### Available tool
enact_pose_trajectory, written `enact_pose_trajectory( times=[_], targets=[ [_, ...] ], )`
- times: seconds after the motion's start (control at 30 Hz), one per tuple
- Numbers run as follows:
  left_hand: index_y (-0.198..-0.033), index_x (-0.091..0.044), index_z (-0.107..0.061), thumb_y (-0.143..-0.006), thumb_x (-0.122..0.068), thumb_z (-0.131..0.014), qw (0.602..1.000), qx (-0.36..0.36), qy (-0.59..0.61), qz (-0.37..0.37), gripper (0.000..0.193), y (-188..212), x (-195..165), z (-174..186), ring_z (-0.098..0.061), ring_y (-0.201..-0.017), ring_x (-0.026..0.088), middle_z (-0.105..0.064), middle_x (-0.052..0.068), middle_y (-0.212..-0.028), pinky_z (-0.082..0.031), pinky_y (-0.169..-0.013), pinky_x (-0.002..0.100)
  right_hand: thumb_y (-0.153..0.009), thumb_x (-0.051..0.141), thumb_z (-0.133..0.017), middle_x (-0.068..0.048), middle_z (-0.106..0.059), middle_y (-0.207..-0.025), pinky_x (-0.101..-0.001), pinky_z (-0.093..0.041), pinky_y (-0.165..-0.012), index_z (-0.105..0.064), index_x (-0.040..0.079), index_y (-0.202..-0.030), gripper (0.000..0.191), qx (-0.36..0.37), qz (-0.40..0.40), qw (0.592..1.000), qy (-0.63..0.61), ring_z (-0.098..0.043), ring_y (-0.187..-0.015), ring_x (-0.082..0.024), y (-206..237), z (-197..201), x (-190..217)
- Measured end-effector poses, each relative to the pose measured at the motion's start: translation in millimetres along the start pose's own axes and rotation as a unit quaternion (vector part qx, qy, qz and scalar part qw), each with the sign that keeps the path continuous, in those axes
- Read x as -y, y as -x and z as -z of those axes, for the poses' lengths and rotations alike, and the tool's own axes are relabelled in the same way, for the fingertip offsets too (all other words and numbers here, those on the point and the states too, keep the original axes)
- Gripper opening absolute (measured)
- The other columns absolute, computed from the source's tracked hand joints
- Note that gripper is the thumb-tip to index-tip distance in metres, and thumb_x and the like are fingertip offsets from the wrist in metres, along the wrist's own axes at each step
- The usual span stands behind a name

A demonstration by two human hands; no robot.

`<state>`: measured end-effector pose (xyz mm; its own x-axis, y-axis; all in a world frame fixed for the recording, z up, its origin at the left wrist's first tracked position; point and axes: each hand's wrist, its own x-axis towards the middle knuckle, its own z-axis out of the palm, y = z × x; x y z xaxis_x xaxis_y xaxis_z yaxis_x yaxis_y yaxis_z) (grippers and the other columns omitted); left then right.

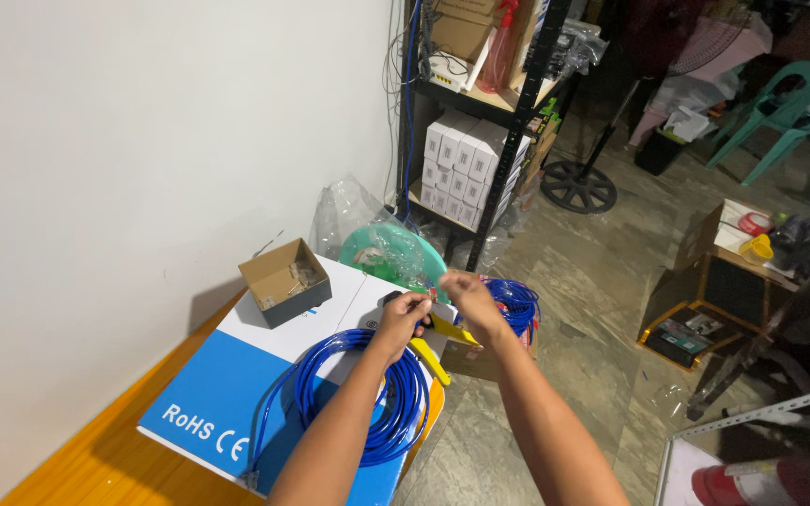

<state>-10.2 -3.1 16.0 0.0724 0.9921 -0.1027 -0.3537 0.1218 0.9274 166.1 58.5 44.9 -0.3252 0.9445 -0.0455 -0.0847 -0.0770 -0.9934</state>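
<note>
- My left hand (403,317) is closed around the yellow-handled crimping tool (431,349), held just past the far edge of the blue and white box (208,398).
- My right hand (469,298) pinches something small at the tool's head; I can't tell what, too blurred.
- Blue cable coil (388,398) lies on the box's near right part, under my left forearm.
- Small open cardboard box (283,281) sits on the big box's far left corner.
- Second blue cable bundle (515,305) lies beyond the box, right of my hands.
- Green round item in clear plastic (388,251) stands just behind the box.
- Black shelf rack (508,122) with white cartons is further behind.
</note>
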Motion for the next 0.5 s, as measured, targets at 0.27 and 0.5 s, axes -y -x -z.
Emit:
enact_pose_trajectory(
  times=[0.27, 0.5],
  targets=[
    [-0.117, -0.002, -0.067, -0.098, -0.012, -0.065, 0.998, 0.011, 0.06, -0.025, 0.022, -5, 7, 7, -0.057, -0.074, 0.008, -0.062, 0.001, -0.088, -0.046, -0.061, 0.023, -0.091, 0.007, -0.062, -0.003, -0.068, -0.108, -0.0266, -0.048, -0.083, -0.067, 0.006, -0.121, 0.03, -0.021, -0.038, 0.997, 0.06, -0.061, -0.095, -0.01, 16, 6, 7],
    [-0.113, -0.002, -0.065, -0.099, -0.011, -0.065, 0.995, 0.013, 0.089, -0.039, 0.016, -5, 5, 7, -0.057, -0.074, 0.008, -0.061, 0.0, -0.09, -0.044, -0.057, 0.024, -0.098, 0.015, -0.068, -0.001, -0.071, -0.104, -0.0279, -0.049, -0.09, -0.068, 0.005, -0.11, 0.016, 0.03, -0.048, 0.991, 0.124, -0.062, -0.1, -0.011, 32, -9, 14]
  ],
)
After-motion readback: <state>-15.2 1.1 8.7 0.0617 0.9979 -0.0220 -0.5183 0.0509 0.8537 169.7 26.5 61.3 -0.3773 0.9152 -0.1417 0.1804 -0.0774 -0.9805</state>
